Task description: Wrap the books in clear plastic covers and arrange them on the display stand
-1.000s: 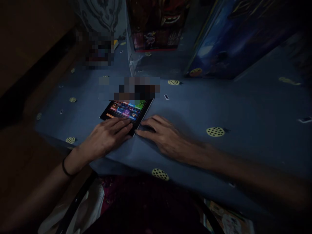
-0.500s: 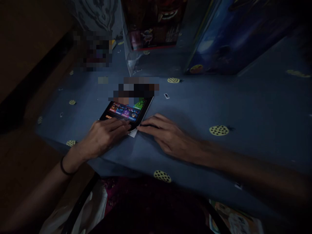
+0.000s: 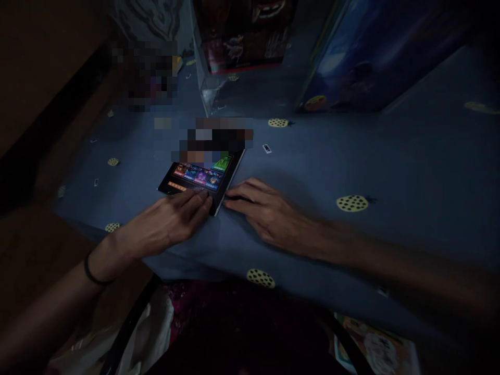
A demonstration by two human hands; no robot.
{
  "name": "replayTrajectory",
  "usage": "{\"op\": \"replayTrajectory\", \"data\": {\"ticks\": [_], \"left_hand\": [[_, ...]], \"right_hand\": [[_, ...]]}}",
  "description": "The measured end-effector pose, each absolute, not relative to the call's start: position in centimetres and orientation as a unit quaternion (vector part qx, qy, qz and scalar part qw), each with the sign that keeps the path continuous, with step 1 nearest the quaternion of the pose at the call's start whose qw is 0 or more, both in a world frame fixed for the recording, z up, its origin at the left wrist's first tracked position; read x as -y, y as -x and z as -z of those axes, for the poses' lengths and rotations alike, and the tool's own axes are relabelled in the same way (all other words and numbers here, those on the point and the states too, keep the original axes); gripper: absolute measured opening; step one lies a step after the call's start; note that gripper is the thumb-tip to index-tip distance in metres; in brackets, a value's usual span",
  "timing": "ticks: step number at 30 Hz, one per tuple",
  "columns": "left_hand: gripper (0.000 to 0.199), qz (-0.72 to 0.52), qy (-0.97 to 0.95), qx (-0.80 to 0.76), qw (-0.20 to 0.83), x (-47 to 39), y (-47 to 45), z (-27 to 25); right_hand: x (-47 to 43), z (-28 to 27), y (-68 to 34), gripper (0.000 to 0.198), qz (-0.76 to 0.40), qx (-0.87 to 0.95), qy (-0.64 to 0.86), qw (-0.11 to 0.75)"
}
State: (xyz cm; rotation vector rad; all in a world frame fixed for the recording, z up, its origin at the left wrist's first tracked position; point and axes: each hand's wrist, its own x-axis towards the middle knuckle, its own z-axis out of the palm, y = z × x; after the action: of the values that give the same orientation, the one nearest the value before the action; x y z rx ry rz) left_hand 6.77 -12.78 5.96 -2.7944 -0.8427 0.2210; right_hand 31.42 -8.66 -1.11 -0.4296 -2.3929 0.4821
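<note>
A flat black booklet (image 3: 197, 177) with small coloured pictures and an orange strip lies slanted on the table. Its far part is blurred out by blocks. My left hand (image 3: 175, 219), a dark band at the wrist, holds the booklet's near edge with the fingers over the cover; its thumb is hidden. At the near right corner, the fingertips of my right hand (image 3: 265, 211) come together against the booklet's side edge. A pale line of pages or backing shows along that edge.
A blue tablecloth (image 3: 312, 172) with yellow pineapple prints covers the table. Behind stand a clear case with a dark red picture box (image 3: 246, 47) and a large blue glossy package (image 3: 351, 67). A patterned pale cloth (image 3: 152, 21) hangs at back left. A colourful packet (image 3: 375, 349) sits below, lower right.
The white corner that stuck out under the booklet's near edge is no longer visible. My left hand has shifted slightly right and down along the edge. My right hand has barely moved.
</note>
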Motion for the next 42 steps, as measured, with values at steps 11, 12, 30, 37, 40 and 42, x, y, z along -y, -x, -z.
{"op": "replayTrajectory", "data": {"ticks": [11,12,30,37,40,42], "left_hand": [[0.026,0.079,0.945,0.310,0.071,12.0,-6.2,-5.2],[0.026,0.083,0.945,0.307,0.074,12.0,-6.3,-5.2],[0.018,0.124,0.914,0.367,0.124,13.1,-7.5,-4.4],[0.022,0.149,0.906,0.394,0.036,12.9,-7.0,-5.0],[0.023,0.145,0.907,0.396,0.006,12.6,-7.0,-5.6],[0.022,0.146,0.906,0.396,-0.010,12.6,-7.0,-5.8]], "right_hand": [[8.4,2.5,-31.4,0.033,-0.166,0.916,0.151,0.333],[8.4,2.4,-31.4,0.034,-0.165,0.917,0.149,0.333],[8.7,2.3,-31.5,0.048,-0.184,0.915,0.158,0.321],[8.4,2.5,-31.3,0.046,-0.163,0.919,0.152,0.326],[8.3,2.5,-31.2,0.040,-0.160,0.920,0.151,0.325],[8.2,2.6,-31.2,0.038,-0.152,0.922,0.149,0.322]]}}
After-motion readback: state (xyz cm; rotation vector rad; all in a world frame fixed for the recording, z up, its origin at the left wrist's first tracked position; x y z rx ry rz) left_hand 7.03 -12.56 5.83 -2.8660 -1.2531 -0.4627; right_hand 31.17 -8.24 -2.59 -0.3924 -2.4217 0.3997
